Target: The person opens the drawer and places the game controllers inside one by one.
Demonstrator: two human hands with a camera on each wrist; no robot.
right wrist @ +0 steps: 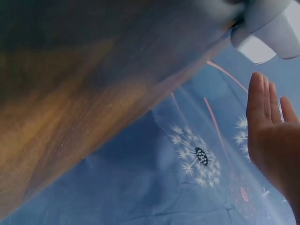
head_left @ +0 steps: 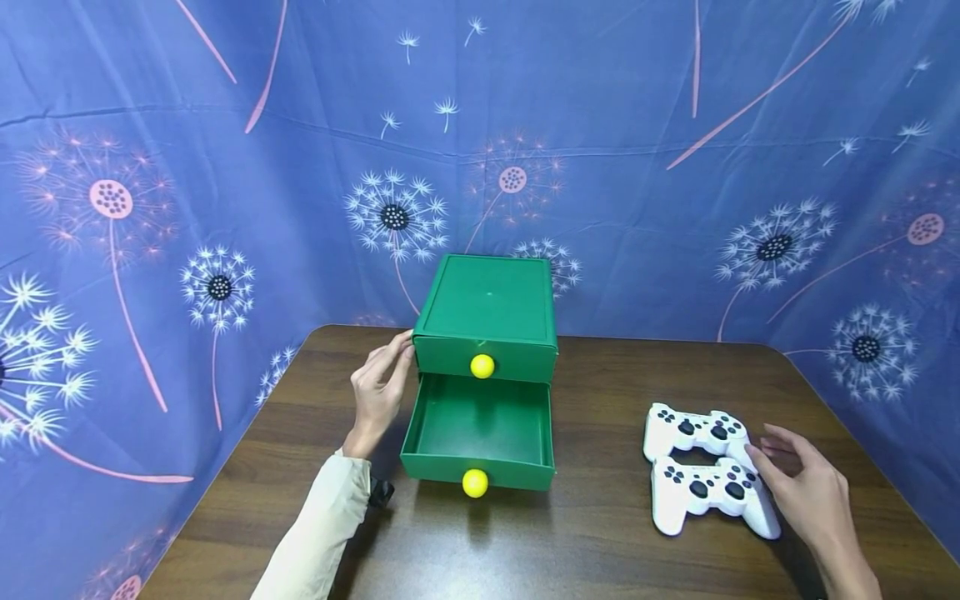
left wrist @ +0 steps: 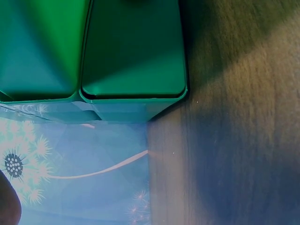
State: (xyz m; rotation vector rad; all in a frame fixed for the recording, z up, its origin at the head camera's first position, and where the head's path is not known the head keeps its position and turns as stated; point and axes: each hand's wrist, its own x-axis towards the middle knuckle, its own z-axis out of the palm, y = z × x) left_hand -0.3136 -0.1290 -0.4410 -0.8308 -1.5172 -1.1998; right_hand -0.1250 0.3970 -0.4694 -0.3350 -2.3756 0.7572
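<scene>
A green two-drawer box (head_left: 487, 296) stands on the table, each drawer front bearing a round yellow knob. Its lower drawer (head_left: 480, 421) is pulled out and bare inside; the upper drawer (head_left: 446, 358) is in. My left hand (head_left: 381, 392) is at the box's upper left front corner, fingertips right at its edge and fingers extended. In the left wrist view, the green box (left wrist: 133, 51) fills the upper left. To the right lie two white game controllers (head_left: 708, 483), one in front of the other. Close beside them is my right hand (head_left: 806, 483), fingers loosely extended, holding nothing.
The brown wooden table (head_left: 592, 525) has rounded back corners. A blue dandelion-print cloth (head_left: 637, 208) hangs behind it and along both sides. Just below the left sleeve cuff, a small black object (head_left: 381, 492) shows at the wrist.
</scene>
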